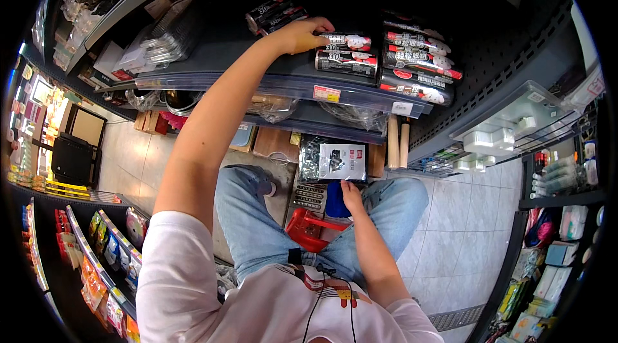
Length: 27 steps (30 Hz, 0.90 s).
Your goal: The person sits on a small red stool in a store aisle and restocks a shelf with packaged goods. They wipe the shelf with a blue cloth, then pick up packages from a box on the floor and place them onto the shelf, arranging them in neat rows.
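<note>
My left hand [305, 37] reaches onto the dark shelf [289, 64]. Its thumb and fingers close about the left end of a black bin-bag roll [355, 42], which lies behind another such roll [346, 62]. To the hand's left, more dark rolls [275, 13] lie slanted. A stack of similar rolls [420, 60] stands on its right. Lower down, my right hand [354, 198] is beside a blue object [337, 202], near the bottom edge of a black plastic packet [333, 159] with a white printed label. Whether it grips either is unclear.
Clear plastic trays [169, 36] and boxes [113, 60] share the shelf's left part. A shelf lip with price tags [327, 93] runs in front. Wooden rods [398, 142] stand below. Between my knees is a red plastic stool [306, 228]. Stocked racks [545, 265] flank the tiled floor [454, 227].
</note>
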Each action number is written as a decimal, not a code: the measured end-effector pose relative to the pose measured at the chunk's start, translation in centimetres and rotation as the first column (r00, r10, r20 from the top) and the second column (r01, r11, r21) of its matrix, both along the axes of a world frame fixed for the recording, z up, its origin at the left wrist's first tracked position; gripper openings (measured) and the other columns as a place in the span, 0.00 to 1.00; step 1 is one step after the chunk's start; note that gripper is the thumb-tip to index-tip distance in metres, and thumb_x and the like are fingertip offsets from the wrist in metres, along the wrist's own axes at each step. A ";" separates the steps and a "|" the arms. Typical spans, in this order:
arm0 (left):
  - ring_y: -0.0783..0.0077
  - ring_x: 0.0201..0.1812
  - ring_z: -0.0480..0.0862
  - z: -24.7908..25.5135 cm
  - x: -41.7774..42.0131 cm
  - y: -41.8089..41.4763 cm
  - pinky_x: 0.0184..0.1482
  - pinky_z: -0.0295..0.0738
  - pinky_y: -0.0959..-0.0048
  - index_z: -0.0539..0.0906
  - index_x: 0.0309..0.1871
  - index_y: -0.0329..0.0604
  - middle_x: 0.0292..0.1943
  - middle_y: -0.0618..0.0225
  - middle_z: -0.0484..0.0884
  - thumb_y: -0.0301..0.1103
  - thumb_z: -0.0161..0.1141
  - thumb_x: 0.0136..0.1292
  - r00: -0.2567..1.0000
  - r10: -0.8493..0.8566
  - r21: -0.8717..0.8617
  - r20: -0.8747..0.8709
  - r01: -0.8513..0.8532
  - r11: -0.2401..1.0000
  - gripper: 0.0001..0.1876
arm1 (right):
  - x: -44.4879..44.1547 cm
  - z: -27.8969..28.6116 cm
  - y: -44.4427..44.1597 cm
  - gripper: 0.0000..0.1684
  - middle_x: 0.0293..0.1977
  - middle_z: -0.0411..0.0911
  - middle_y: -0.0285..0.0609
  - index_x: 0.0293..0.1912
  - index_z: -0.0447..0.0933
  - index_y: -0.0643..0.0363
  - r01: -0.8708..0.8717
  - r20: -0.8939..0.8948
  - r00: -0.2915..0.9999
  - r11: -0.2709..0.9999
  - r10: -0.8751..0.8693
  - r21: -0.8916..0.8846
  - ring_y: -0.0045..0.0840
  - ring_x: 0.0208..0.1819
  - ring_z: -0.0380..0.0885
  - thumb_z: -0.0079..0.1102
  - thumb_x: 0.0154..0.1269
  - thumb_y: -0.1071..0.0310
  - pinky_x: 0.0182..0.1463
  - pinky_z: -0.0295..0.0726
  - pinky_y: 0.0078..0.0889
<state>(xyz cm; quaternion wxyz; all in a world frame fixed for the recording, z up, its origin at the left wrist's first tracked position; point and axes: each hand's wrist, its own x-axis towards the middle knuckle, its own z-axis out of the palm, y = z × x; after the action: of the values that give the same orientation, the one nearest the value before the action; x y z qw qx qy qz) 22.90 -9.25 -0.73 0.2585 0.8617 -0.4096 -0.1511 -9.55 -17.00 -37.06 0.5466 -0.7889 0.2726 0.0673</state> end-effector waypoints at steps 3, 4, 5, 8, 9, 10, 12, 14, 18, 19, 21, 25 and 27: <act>0.65 0.55 0.73 0.3 -0.1 -0.6 0.56 0.67 0.71 0.71 0.57 0.49 0.53 0.61 0.75 0.43 0.52 0.64 0.999 0.035 0.069 0.037 -0.038 0.997 0.19 | 0.1 -0.5 -0.1 0.30 0.42 0.76 0.58 0.46 0.74 0.65 0.000 0.008 1.000 1.000 0.000 -0.004 0.46 0.48 0.73 0.39 0.67 0.45 0.52 0.69 0.36; 0.65 0.55 0.73 0.3 -0.2 -0.6 0.56 0.67 0.71 0.71 0.57 0.50 0.53 0.61 0.74 0.44 0.51 0.64 0.999 0.037 0.052 0.032 -0.039 0.998 0.20 | 0.1 -0.6 -0.1 0.30 0.42 0.76 0.58 0.45 0.74 0.65 -0.002 0.013 1.000 1.000 0.002 -0.004 0.46 0.48 0.73 0.39 0.67 0.45 0.52 0.69 0.36; 0.64 0.55 0.73 0.2 -0.3 -0.6 0.56 0.66 0.71 0.71 0.58 0.51 0.54 0.60 0.74 0.44 0.50 0.64 0.999 0.039 0.035 0.027 -0.040 0.999 0.20 | 0.1 -0.7 -0.1 0.30 0.42 0.76 0.58 0.45 0.74 0.65 -0.004 0.019 1.000 1.000 0.004 -0.004 0.46 0.48 0.73 0.39 0.67 0.45 0.52 0.69 0.36; 0.63 0.56 0.72 0.2 0.0 -0.7 0.56 0.66 0.70 0.70 0.59 0.51 0.55 0.58 0.73 0.46 0.50 0.64 0.997 0.042 0.025 -0.072 -0.040 0.999 0.22 | 0.1 -0.6 0.0 0.30 0.42 0.76 0.58 0.45 0.74 0.64 -0.005 0.031 1.000 1.000 0.005 0.014 0.46 0.48 0.73 0.39 0.67 0.45 0.52 0.69 0.37; 0.62 0.56 0.72 0.2 0.1 -0.7 0.56 0.66 0.70 0.70 0.60 0.51 0.55 0.58 0.73 0.46 0.50 0.64 0.992 0.044 0.029 -0.119 -0.040 0.999 0.22 | 0.1 -0.5 0.0 0.30 0.42 0.76 0.58 0.45 0.74 0.65 -0.006 0.031 1.000 1.000 0.005 0.009 0.46 0.48 0.73 0.38 0.67 0.45 0.52 0.69 0.37; 0.62 0.56 0.72 0.1 0.0 -0.7 0.56 0.65 0.70 0.70 0.60 0.51 0.55 0.57 0.73 0.47 0.51 0.63 0.997 0.063 0.046 -0.046 -0.060 0.997 0.23 | 0.2 -0.4 0.1 0.30 0.42 0.76 0.58 0.45 0.74 0.65 -0.006 0.030 1.000 1.000 0.005 0.005 0.46 0.48 0.73 0.38 0.67 0.45 0.52 0.69 0.37; 0.62 0.55 0.72 -0.4 -0.2 -0.9 0.56 0.65 0.70 0.70 0.60 0.50 0.54 0.56 0.72 0.48 0.52 0.62 0.990 0.096 0.074 0.101 -0.104 0.992 0.24 | 0.2 -0.2 0.1 0.30 0.41 0.76 0.58 0.45 0.74 0.65 -0.007 0.029 1.000 1.000 0.007 -0.001 0.46 0.48 0.73 0.38 0.67 0.45 0.52 0.69 0.37; 0.61 0.55 0.72 -0.8 0.2 -0.6 0.56 0.65 0.70 0.70 0.60 0.49 0.54 0.56 0.72 0.48 0.53 0.62 0.988 0.032 0.063 0.153 -0.042 0.997 0.25 | 0.3 0.0 0.2 0.30 0.41 0.76 0.58 0.44 0.74 0.64 -0.010 0.027 1.000 1.000 0.010 -0.005 0.46 0.48 0.72 0.38 0.68 0.45 0.52 0.69 0.37; 0.61 0.55 0.71 -0.6 0.3 -0.5 0.56 0.65 0.71 0.70 0.60 0.49 0.54 0.56 0.72 0.49 0.54 0.60 0.995 -0.038 0.013 0.090 0.037 0.999 0.26 | 0.2 -0.7 0.0 0.30 0.41 0.76 0.58 0.44 0.75 0.63 -0.011 0.017 1.000 1.000 0.011 0.007 0.47 0.48 0.72 0.38 0.67 0.45 0.52 0.68 0.37; 0.61 0.56 0.71 -0.5 0.2 -0.4 0.57 0.64 0.70 0.70 0.60 0.49 0.54 0.56 0.72 0.49 0.54 0.60 0.997 -0.068 0.020 0.040 0.067 0.998 0.26 | 0.2 -0.8 0.0 0.30 0.41 0.76 0.58 0.44 0.75 0.63 -0.013 0.021 1.000 1.000 0.013 0.002 0.46 0.48 0.72 0.38 0.67 0.45 0.52 0.68 0.37; 0.61 0.56 0.70 0.3 -0.2 -0.2 0.58 0.63 0.70 0.71 0.60 0.50 0.55 0.57 0.71 0.48 0.54 0.60 0.990 -0.126 0.031 -0.061 0.128 0.991 0.25 | 0.2 -0.6 0.1 0.30 0.41 0.76 0.58 0.44 0.75 0.63 -0.011 0.024 1.000 1.000 0.011 -0.006 0.46 0.48 0.72 0.38 0.67 0.45 0.52 0.68 0.37; 0.60 0.59 0.69 1.1 -1.6 -0.3 0.60 0.61 0.66 0.70 0.60 0.51 0.58 0.58 0.71 0.48 0.53 0.61 0.993 -0.110 0.124 -0.039 0.114 0.986 0.25 | 0.2 0.0 0.2 0.30 0.41 0.76 0.58 0.44 0.75 0.63 -0.011 0.022 1.000 1.000 0.012 -0.011 0.47 0.48 0.72 0.37 0.67 0.45 0.52 0.68 0.38; 0.60 0.58 0.70 1.0 -1.7 -0.3 0.60 0.62 0.67 0.70 0.61 0.51 0.57 0.58 0.72 0.48 0.52 0.62 0.994 -0.107 0.107 -0.023 0.109 0.988 0.25 | 0.2 0.2 0.2 0.30 0.41 0.76 0.58 0.44 0.75 0.63 -0.017 0.018 1.000 1.000 0.017 -0.018 0.47 0.48 0.72 0.37 0.67 0.45 0.52 0.68 0.38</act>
<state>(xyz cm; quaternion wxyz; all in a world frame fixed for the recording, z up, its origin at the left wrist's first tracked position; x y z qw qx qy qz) 21.16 -9.50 0.26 0.2064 0.8496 -0.4448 -0.1942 -9.31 -16.76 -36.89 0.5414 -0.7966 0.2617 0.0624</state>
